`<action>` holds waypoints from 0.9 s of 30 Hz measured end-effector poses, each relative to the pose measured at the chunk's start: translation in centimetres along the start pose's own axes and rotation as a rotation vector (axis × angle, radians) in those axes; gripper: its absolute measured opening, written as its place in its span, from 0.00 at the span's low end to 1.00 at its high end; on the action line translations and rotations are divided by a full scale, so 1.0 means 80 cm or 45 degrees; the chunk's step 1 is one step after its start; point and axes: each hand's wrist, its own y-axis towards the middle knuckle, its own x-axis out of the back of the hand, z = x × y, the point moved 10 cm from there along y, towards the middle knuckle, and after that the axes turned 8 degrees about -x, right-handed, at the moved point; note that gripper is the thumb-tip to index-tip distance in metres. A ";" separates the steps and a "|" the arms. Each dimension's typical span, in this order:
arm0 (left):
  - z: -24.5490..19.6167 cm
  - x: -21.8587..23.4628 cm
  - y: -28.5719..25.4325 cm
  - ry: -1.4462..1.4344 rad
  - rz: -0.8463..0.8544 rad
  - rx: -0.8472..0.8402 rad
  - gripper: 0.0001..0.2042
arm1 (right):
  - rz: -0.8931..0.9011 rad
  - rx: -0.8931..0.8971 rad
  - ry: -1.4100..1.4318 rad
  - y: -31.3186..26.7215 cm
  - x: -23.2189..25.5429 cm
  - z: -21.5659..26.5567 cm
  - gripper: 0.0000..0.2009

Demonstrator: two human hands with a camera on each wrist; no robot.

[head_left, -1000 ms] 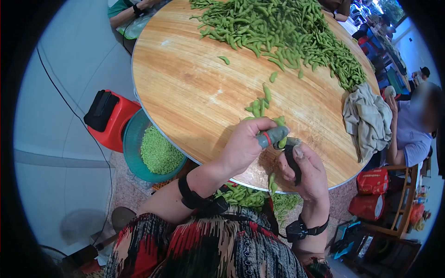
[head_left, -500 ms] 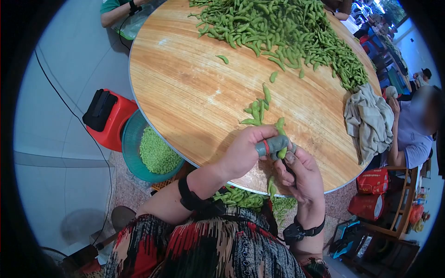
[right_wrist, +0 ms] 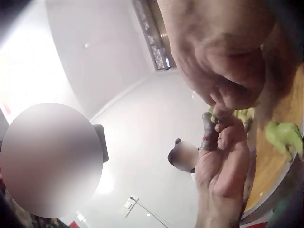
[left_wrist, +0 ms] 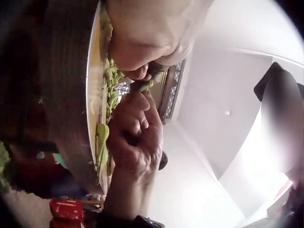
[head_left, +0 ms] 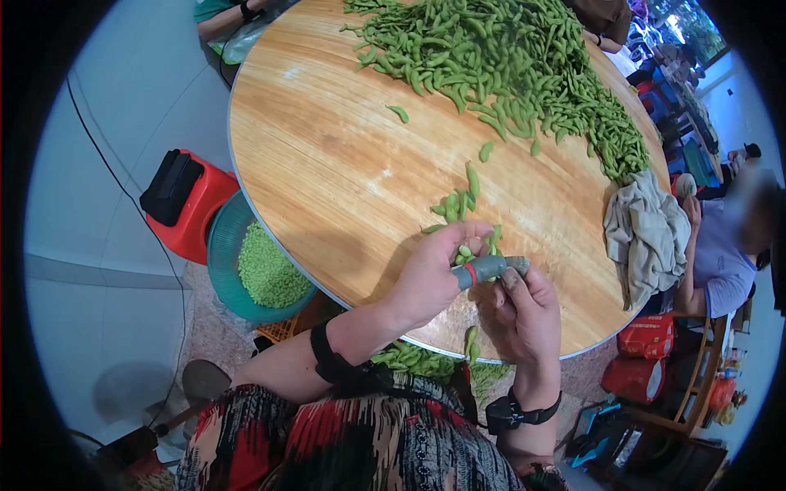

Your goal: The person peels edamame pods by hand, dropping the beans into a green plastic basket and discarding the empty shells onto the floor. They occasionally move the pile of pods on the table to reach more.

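In the head view my left hand holds a green soybean pod over the near part of the round wooden table. A grey cover with a red band sits on its thumb. Pale green beans show between that thumb and the curled fingers. My right hand meets it from the right, thumb and fingers pinched at the pod, whose lower end is hidden. In the right wrist view a bit of green shows where the fingertips of both hands meet.
A large heap of pods covers the table's far side; several loose pods lie beyond my hands. At left stand a teal basket of shelled beans and a red stool. A grey cloth lies at the right edge.
The pod stood in plain view between both hands half a second ago; now the covered thumb lies across it and beans show in my left hand. The right hand has shifted slightly left and down.
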 end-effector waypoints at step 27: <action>-0.060 -0.033 -0.010 0.627 0.309 -0.478 0.16 | -0.172 0.525 -0.473 -0.012 0.010 0.035 0.04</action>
